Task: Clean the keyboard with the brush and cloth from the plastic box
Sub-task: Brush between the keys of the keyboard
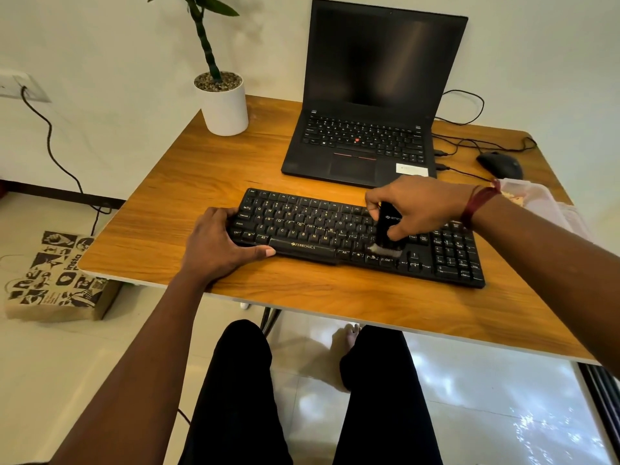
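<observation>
A black keyboard [302, 226] lies across the wooden table [174, 182]. My left hand [219, 245] grips its left end, fingers over the top edge and thumb along the front edge. My right hand [419, 206] holds a small black brush [385, 229] upright, its grey bristles down on the keys to the right of the space bar. A clear plastic box [543, 203] sits at the table's right edge, partly behind my right forearm. I cannot make out a cloth.
An open black laptop [365, 142] stands behind the keyboard. A white potted plant [224, 105] is at the back left, a black mouse [500, 164] with cables at the back right. A printed paper bag [57, 276] stands on the floor at left.
</observation>
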